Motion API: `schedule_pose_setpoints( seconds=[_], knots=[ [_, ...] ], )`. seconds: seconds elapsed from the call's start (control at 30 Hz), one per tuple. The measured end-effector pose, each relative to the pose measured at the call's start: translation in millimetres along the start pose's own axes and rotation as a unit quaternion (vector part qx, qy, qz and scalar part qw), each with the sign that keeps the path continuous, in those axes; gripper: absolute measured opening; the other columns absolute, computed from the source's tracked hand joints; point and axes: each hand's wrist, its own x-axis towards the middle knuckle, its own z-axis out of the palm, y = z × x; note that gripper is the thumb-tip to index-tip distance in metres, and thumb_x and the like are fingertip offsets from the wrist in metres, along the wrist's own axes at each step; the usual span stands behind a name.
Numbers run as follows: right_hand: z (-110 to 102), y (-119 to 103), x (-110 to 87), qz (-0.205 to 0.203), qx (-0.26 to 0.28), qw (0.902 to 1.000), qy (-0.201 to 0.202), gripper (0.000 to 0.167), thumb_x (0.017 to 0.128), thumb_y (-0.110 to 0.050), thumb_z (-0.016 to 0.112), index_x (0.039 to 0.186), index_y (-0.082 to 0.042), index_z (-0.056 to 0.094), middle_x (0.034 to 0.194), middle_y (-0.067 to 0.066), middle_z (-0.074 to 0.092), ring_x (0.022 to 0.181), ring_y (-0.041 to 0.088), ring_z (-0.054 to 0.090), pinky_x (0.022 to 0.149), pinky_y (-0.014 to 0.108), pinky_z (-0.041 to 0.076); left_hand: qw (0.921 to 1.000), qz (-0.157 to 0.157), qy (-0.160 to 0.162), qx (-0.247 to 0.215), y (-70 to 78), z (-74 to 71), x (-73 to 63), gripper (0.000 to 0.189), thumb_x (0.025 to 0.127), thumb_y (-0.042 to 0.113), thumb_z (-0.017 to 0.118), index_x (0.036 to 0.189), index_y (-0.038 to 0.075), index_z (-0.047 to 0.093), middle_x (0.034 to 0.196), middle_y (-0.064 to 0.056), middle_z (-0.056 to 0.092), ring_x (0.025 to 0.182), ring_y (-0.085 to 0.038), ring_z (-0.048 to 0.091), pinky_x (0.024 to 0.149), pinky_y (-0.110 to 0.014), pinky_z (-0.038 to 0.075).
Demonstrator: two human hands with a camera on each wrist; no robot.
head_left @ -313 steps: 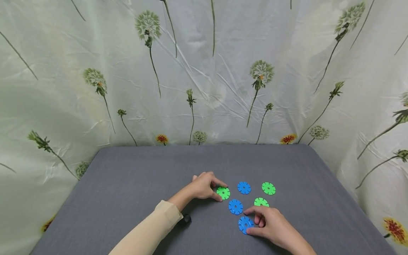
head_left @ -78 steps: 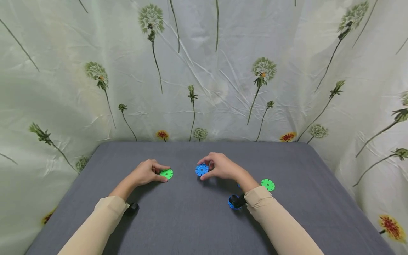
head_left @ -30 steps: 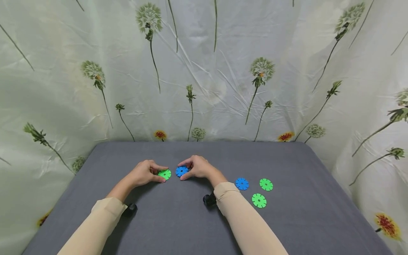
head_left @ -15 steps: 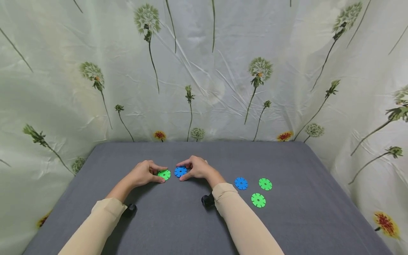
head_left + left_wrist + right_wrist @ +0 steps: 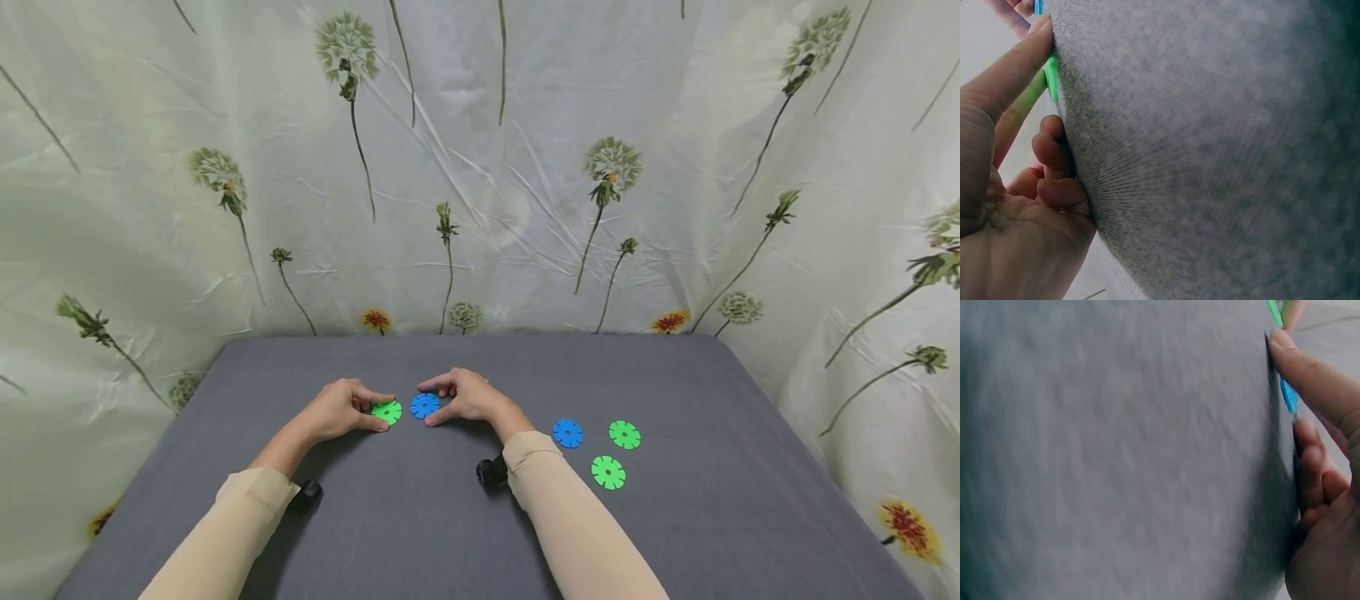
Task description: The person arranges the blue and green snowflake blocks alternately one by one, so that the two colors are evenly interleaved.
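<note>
My left hand (image 5: 337, 410) pinches a green notched plastic disc (image 5: 387, 412) by its edges, thumb at the near side and index finger at the far side. Just to the right, a blue notched disc (image 5: 424, 406) lies between the thumb and index finger of my right hand (image 5: 468, 395). A small gap of cloth separates the two discs. Seen edge-on in the left wrist view, the green disc (image 5: 1052, 80) is at the cloth surface. The blue disc (image 5: 1288, 395) shows edge-on past the thumb in the right wrist view.
Another blue disc (image 5: 567, 433) and two green discs, one farther back (image 5: 625, 434) and one nearer (image 5: 608, 472), lie right of my right forearm. Grey cloth (image 5: 405, 517) covers the table. A flower-print curtain (image 5: 480, 167) hangs along its back edge.
Both hands moved from the disc group to the left part of the table, each with a disc. The right hand brought the blue disc beside the green one; over the last half second little moved.
</note>
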Motion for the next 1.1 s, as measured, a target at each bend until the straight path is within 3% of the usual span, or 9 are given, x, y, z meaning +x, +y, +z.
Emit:
schedule_pose_setpoints(
  seconds=[0.23,0.4,0.67,1.1],
  knots=[
    [-4.9,4.9,-2.9,-0.007,0.046,0.9989,0.002,0.042,0.09,-0.019,0.09,0.131,-0.018,0.08,0.115,0.001,0.072,0.098,0.007,0.055,0.091,0.027,0.048,1.0,0.003,-0.001,0.0,2.9,0.8,0.6,0.049,0.084,0.029,0.094,0.129,0.015,0.081,0.086,-0.002,0.062,0.079,-0.018,0.05,0.067,-0.029,0.04],
    [-4.1,3.7,-2.8,-0.012,0.035,0.9993,-0.001,0.041,0.089,-0.02,0.091,0.129,-0.019,0.081,0.117,0.001,0.071,0.1,0.008,0.056,0.092,0.026,0.047,1.0,0.001,0.0,-0.001,4.0,0.3,-0.2,0.049,0.084,0.03,0.094,0.129,0.015,0.081,0.086,-0.002,0.061,0.079,-0.018,0.049,0.067,-0.029,0.039],
    [-2.9,2.6,-5.1,-0.026,0.027,0.9991,-0.02,0.041,0.091,-0.02,0.089,0.131,-0.019,0.079,0.13,0.004,0.072,0.118,0.018,0.062,0.103,0.031,0.049,0.9999,-0.01,-0.004,-0.004,4.4,1.0,-1.6,0.05,0.085,0.032,0.093,0.131,0.016,0.08,0.089,-0.003,0.061,0.08,-0.018,0.048,0.068,-0.03,0.039],
    [-0.9,1.5,-4.1,-0.019,0.016,0.9996,-0.016,0.041,0.091,-0.019,0.089,0.131,-0.02,0.079,0.131,0.003,0.072,0.12,0.019,0.063,0.105,0.032,0.05,1.0,-0.002,0.004,0.002,4.3,2.3,-4.0,0.051,0.085,0.033,0.093,0.131,0.015,0.08,0.088,-0.002,0.06,0.081,-0.018,0.048,0.067,-0.029,0.039]
  ],
)
